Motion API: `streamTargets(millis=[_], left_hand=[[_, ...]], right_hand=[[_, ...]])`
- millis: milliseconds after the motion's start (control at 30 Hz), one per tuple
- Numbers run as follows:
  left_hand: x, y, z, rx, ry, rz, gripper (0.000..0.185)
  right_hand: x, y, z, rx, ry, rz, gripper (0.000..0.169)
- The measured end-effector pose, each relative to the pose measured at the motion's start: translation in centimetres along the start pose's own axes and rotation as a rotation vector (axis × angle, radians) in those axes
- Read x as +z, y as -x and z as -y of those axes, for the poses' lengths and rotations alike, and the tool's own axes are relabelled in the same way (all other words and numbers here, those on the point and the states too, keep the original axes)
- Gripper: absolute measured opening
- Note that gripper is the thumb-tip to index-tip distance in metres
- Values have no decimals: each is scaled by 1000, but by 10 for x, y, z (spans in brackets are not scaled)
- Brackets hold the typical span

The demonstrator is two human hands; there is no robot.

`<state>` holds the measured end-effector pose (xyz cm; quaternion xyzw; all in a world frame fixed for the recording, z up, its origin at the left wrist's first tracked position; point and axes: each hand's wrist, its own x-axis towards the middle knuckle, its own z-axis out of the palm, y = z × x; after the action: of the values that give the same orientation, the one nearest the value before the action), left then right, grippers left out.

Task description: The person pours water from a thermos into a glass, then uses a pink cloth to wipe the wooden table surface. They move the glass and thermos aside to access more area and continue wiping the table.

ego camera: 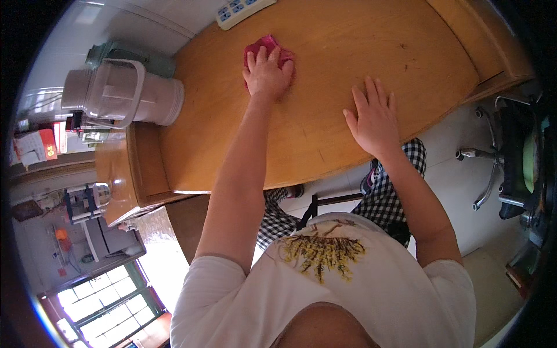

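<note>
My left hand (pixel 269 77) lies palm down on a crumpled pink-red cloth (pixel 266 42), its fingers spread over it and pressing it to the wooden tabletop (pixel 313 108). Cloth shows beyond the fingertips and along the hand's sides; the part under the palm is hidden. To the right, nearer the table's curved front edge, my right hand (pixel 375 119) rests flat on the bare wood with its fingers apart and nothing in it.
A pale insulated jug with a big handle (pixel 130 93) stands on the left, a greenish container (pixel 143 61) behind it. At the far edge lies a white power strip (pixel 243 11). A raised wooden ledge (pixel 470 39) bounds the right side; a wheeled chair (pixel 491 156) stands beyond.
</note>
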<state>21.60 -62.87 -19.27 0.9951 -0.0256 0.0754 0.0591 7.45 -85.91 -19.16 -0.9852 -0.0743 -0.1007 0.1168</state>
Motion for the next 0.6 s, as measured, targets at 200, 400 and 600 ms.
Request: streamTargets(millis=[200, 400, 600], left_hand=[[-19, 111, -46, 207, 96, -57, 57], [-43, 200, -72, 269, 115, 79, 58], [-29, 140, -70, 246, 146, -58, 51]], right_hand=[[-1, -2, -1, -15, 7, -39, 54], [-3, -3, 0, -38, 20, -62, 54], [-3, -3, -5, -87, 27, -82, 54]])
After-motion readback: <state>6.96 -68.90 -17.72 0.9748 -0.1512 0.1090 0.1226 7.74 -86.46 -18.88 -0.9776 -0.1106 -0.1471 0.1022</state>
